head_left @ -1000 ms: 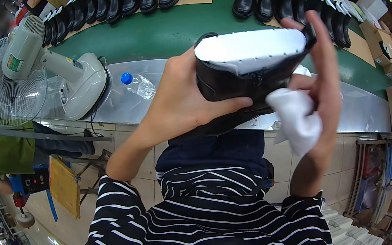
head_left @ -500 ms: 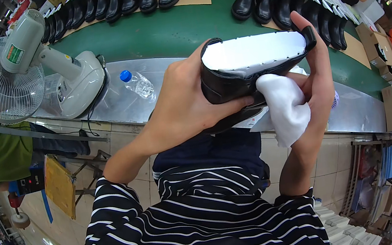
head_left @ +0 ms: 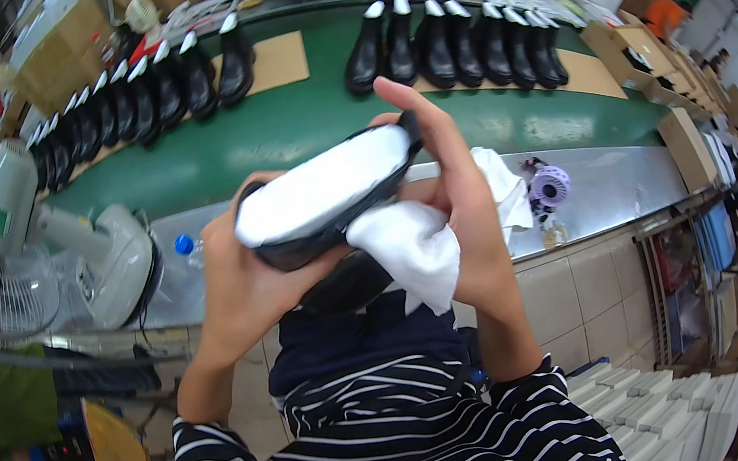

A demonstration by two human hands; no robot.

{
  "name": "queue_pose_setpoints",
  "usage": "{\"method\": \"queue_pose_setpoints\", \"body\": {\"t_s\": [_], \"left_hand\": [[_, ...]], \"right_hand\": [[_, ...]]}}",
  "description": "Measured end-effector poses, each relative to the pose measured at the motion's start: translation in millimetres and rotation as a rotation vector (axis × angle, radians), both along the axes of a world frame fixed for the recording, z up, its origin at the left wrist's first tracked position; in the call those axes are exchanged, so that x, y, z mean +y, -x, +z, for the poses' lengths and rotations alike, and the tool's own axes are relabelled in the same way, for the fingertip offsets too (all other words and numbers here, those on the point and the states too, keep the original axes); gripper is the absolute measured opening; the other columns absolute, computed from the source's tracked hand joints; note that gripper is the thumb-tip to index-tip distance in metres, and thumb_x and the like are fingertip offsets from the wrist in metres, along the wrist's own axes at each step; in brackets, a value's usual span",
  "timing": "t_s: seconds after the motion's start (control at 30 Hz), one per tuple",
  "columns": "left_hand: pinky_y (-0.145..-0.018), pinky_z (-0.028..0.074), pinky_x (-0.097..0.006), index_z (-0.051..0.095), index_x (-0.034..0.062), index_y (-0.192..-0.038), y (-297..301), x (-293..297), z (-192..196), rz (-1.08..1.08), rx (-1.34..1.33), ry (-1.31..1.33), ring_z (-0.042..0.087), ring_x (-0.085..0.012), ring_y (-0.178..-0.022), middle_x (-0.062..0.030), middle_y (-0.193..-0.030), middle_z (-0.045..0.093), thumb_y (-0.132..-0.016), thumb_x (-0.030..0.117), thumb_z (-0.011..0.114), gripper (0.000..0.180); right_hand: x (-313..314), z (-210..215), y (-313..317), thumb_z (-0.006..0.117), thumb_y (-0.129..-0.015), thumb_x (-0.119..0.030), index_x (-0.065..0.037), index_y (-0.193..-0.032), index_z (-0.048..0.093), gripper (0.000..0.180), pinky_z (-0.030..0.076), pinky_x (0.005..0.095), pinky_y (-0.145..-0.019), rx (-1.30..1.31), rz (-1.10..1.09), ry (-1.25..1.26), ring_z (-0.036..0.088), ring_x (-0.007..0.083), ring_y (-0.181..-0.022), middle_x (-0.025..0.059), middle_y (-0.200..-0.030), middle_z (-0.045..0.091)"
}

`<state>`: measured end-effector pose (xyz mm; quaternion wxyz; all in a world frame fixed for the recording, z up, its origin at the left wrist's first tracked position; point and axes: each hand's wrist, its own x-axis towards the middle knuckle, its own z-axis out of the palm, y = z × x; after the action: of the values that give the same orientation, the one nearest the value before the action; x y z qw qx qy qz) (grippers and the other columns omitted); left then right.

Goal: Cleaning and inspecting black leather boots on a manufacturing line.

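A black boot is between the two hands, raised above the near edge of the worktop, with its opening turned up and slanting. A white insert fills that opening. The left hand is clamped on the boot's upper part: the thumb lies along the near side, while most of the other fingers are hidden behind the boot. The right hand has its fingers bent around a white cloth, which is bunched against the boot's near side; one finger points up and away, free of the cloth, just beside the black pull loop. Whether the other right fingertips press on the boot cannot be told.

The boot looks moderately heavy, with a smooth, shiny surface likely to be slippery and easily smudged. The insert probably keeps the upper stiff, so a broad hold around the upper, thumb on one side and fingers on the other, should be steady; the loop looks too soft to carry it alone. The cloth is light and limp, best pinched in a bunch.

Just right of the right fingers lie another white cloth and a purple round thing. Left of the left fingers is a blue-capped bottle, with a fan farther out. Beyond both hands stand rows of black boots.
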<state>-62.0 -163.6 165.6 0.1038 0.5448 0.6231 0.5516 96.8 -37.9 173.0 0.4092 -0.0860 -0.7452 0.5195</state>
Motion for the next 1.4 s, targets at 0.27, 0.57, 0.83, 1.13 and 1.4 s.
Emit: {"method": "queue_pose_setpoints", "body": {"t_s": [0.27, 0.57, 0.83, 1.13, 1.4], "left_hand": [[-0.101, 0.045, -0.053, 0.066, 0.0051, -0.111, 6, -2, 57, 0.077, 0.950, -0.306, 0.065, -0.0405, -0.111, -0.0144, -0.110, 0.073, -0.085, 0.020, 0.065, 0.030], [-0.101, 0.045, -0.054, 0.062, 0.0034, -0.113, 3, 9, 43, -0.023, 0.805, -0.343, 0.066, -0.0392, -0.110, -0.0163, -0.111, 0.072, -0.083, 0.036, 0.072, 0.045], [-0.101, 0.044, -0.051, 0.061, 0.0010, -0.113, 1, 18, 7, 0.024, 0.554, -0.345, 0.065, -0.0378, -0.110, -0.0177, -0.113, 0.070, -0.079, 0.017, 0.072, 0.039], [-0.103, 0.044, -0.048, 0.060, -0.0013, -0.118, 8, 16, -20, -0.016, 0.315, -0.310, 0.063, -0.0365, -0.114, -0.0192, -0.118, 0.067, -0.071, 0.017, 0.082, 0.054], [-0.102, 0.044, -0.042, 0.063, -0.0006, -0.117, 4, 24, -36, 0.022, 0.106, -0.327, 0.064, -0.0328, -0.114, -0.0176, -0.118, 0.069, -0.067, -0.004, 0.073, 0.051]], "right_hand": [[-2, -47, -28, 0.076, -0.077, -0.011, 0.002, -0.128, 0.053, 0.057, 0.050, 0.0282, -0.081, -0.038, 0.387, 0.480, 0.060, 0.0126, -0.093, 0.0109, -0.114, 0.061], [-15, -30, -19, 0.067, -0.089, -0.017, 0.000, -0.128, 0.058, 0.043, 0.047, 0.0326, -0.096, -0.048, 0.474, 0.210, 0.064, 0.0214, -0.109, 0.0131, -0.118, 0.066], [-19, -34, -7, 0.066, -0.078, -0.011, 0.002, -0.095, 0.066, 0.022, 0.053, 0.0302, -0.072, 0.066, 0.332, 0.198, 0.072, 0.0222, -0.079, 0.0103, -0.084, 0.072], [-18, -43, -6, 0.065, -0.084, -0.017, 0.002, -0.101, 0.065, 0.026, 0.054, 0.0288, -0.071, 0.064, 0.332, 0.125, 0.071, 0.0190, -0.074, 0.0087, -0.079, 0.071], [-19, -56, 5, 0.065, -0.082, -0.011, 0.001, -0.098, 0.066, 0.020, 0.050, 0.0249, -0.065, 0.060, 0.277, 0.175, 0.064, 0.0119, -0.066, 0.0043, -0.074, 0.066]]}}
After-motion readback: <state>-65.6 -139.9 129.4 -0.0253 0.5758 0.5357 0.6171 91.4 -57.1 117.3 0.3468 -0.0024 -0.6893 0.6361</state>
